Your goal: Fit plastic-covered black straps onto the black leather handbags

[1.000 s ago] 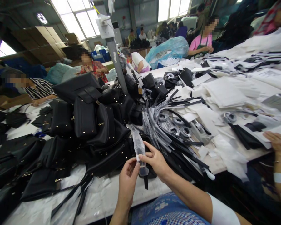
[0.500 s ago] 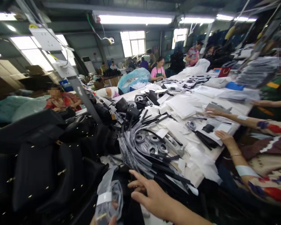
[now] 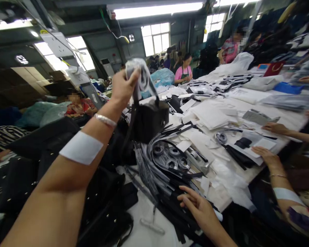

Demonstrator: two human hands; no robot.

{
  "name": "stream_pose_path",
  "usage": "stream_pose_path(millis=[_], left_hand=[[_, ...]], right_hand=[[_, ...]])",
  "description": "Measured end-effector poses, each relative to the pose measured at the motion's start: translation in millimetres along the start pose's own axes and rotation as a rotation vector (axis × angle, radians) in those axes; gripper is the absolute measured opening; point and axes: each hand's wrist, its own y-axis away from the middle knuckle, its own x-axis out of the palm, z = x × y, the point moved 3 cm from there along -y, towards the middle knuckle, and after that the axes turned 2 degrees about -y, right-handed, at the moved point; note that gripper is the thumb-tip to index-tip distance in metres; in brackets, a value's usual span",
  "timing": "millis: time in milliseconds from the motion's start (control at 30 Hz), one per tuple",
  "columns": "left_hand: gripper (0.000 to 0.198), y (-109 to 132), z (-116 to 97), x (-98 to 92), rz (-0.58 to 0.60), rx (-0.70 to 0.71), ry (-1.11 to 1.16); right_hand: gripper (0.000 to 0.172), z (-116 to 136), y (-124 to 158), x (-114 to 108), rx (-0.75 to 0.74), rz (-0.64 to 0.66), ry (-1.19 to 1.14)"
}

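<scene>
My left hand is raised at arm's length, with its fingers closed on a plastic-wrapped strap coil. Below the coil a black bag, slightly blurred, appears to hang by its straps. My right hand is low over the pile of long black straps, fingers apart and holding nothing. Part of the strap bundle is wrapped in clear plastic, and several small wrapped coils lie by its curve. Many black bags with gold-coloured studs fill the left side below my arm.
White sheets and packing material cover much of the table. At right, a co-worker's hands rest by a white sheet with black pieces. A post with a socket box rises at left. A T-shaped white object lies near the front.
My left hand has lifted the wrapped coil from low in front up and forward, with the black bag below it. My right hand has shifted rightward in view; the view has also turned.
</scene>
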Motion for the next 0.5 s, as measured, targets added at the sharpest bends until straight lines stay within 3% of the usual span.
stream_pose_path(millis=[67,100,133,200,267,367,433,500], left_hand=[[0.076,-29.6,-8.5,-12.0,-0.105,0.185,-0.089],[0.073,-32.2,-6.6,-14.7,-0.119,0.224,-0.120],[0.071,-26.8,0.2,-13.9,-0.085,0.230,-0.139],[0.066,7.6,27.2,-4.1,0.083,0.182,-0.157],[0.057,68.2,66.4,9.8,0.315,0.080,-0.164],[0.034,184.2,126.4,16.1,0.571,-0.215,-0.186],[0.029,261.8,150.3,5.8,0.662,-0.376,-0.213],[0.028,331.0,157.3,-12.4,0.685,-0.446,-0.228]], right_hand=[[0.052,-1.7,-1.1,-0.6,-0.009,-0.003,0.042],[0.051,-2.8,-1.3,-0.7,-0.013,-0.002,0.064],[0.049,-4.0,-1.1,-0.6,-0.017,0.003,0.089],[0.045,-6.5,0.4,0.2,-0.021,0.028,0.151],[0.043,-9.0,2.9,2.2,-0.017,0.068,0.233],[0.040,-13.5,6.4,8.4,-0.017,0.165,0.331],[0.039,-18.5,7.7,15.3,-0.008,0.248,0.351],[0.038,-25.4,7.9,24.5,0.006,0.328,0.354]])
